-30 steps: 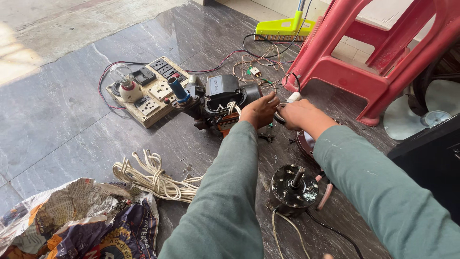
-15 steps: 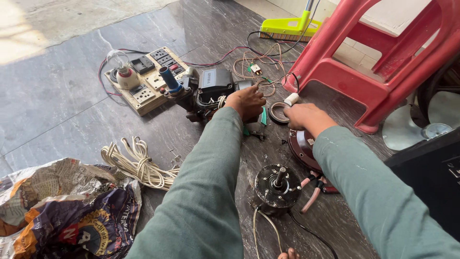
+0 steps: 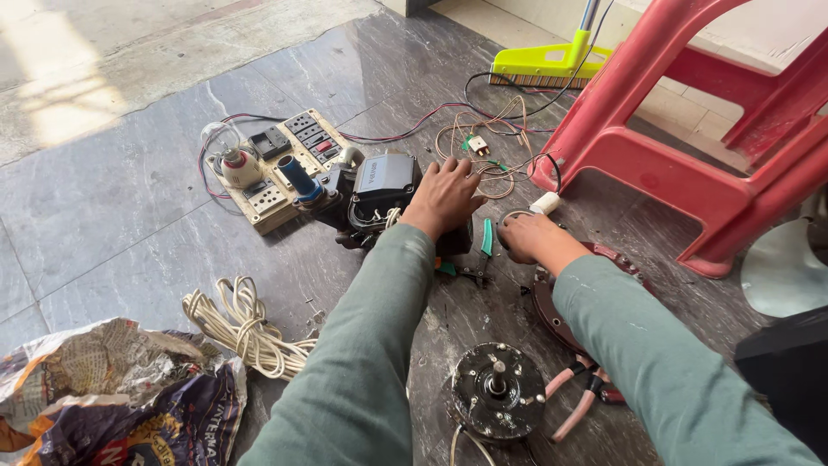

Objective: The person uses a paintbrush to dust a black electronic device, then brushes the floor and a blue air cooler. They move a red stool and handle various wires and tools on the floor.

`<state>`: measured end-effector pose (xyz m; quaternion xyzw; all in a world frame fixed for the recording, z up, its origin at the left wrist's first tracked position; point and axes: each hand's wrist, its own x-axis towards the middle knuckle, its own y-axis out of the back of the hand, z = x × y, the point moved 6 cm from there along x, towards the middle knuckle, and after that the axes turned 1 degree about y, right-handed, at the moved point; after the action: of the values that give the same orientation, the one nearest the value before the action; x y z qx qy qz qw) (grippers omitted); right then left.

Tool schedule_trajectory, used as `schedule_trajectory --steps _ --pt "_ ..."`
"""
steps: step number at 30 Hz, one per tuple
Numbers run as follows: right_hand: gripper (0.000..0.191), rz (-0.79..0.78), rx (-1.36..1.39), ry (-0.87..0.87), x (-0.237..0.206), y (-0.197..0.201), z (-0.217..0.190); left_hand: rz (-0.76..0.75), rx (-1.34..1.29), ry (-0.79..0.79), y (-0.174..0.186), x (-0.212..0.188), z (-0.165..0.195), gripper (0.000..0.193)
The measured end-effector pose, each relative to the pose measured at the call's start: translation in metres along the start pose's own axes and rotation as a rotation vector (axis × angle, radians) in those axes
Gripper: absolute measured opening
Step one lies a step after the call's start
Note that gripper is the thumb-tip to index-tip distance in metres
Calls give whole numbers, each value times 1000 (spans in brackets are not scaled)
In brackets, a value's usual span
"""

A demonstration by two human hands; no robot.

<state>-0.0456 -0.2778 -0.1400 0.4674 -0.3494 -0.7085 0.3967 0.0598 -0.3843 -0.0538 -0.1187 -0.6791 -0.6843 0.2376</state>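
Note:
My left hand (image 3: 444,197) lies flat with fingers spread on the right end of a black motor unit (image 3: 384,185) on the dark stone floor. My right hand (image 3: 528,237) is curled into a fist over a grey ring (image 3: 509,214), just beside a small white cylinder (image 3: 546,203). Green-handled cutters (image 3: 483,250) lie between the two hands. Thin loose wires (image 3: 492,138) spread out beyond my left fingertips. A round fan motor with a shaft (image 3: 496,393) sits between my forearms, closer to me.
A wooden switchboard (image 3: 280,164) lies left of the motor unit. White coiled cord (image 3: 246,328) and a crumpled bag (image 3: 103,388) are at lower left. Pink-handled pliers (image 3: 573,401), a red plastic chair (image 3: 690,147), a yellow-green broom head (image 3: 548,65) and a grey fan blade (image 3: 780,272) lie right.
My left hand has settled flat on the black motor unit. My right hand has dropped onto the grey ring and closed over it. The view has shifted slightly.

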Motion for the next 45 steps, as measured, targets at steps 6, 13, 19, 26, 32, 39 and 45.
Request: schedule_trajectory --steps 6,13,19,26,32,39,45 --pt "40 249 270 -94 44 -11 12 191 -97 80 -13 -17 1 20" --pt "57 343 441 95 110 8 -11 205 -61 123 -11 -11 5 18" --pt "71 362 481 -152 124 -2 5 246 -17 108 -10 -8 7 21" --pt "45 285 575 -383 116 -29 15 231 2 152 -19 -7 4 15" --pt "36 256 596 -356 89 -29 10 185 49 140 -21 -7 7 16" --pt "41 657 927 -683 41 45 64 226 -165 190 -8 -6 4 32" --pt "52 1272 1449 -192 -31 120 114 395 -615 444 4 -13 -18 53"
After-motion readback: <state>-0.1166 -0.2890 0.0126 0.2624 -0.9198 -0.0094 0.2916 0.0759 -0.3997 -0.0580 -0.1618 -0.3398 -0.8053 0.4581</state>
